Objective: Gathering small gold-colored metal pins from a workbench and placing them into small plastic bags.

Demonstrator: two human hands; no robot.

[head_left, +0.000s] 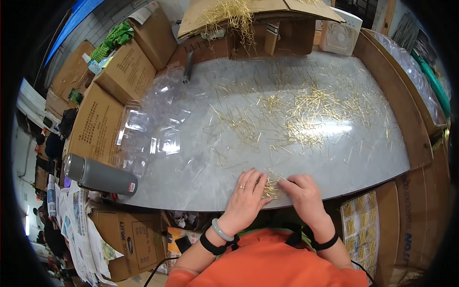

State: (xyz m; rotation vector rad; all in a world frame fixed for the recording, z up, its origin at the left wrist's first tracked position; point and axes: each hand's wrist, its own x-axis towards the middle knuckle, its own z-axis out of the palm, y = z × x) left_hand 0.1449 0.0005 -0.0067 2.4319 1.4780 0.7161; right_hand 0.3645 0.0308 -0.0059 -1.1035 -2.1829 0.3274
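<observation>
At the near edge of the grey table (201,189), a small bunch of gold wire hooks (271,190) lies between my two hands. My left hand (246,198), with a ring and a pale bangle at the wrist, is curled against the bunch's left side, thumb at its lower edge. From the right, my right hand (303,195) pinches at the bunch with thumb and bent fingers; its fingertips partly hide the wires. Beyond them, many loose gold hooks (311,115) are scattered and heaped over the middle and right of the tabletop.
Clear plastic trays (165,141) cover the table's left part, beside a grey bottle (103,176) lying on its side. Cardboard boxes (95,126) wall the left. More hooks (229,19) hang off a carton at the back, near a white fan (339,36). Filled packs (361,229) sit below right.
</observation>
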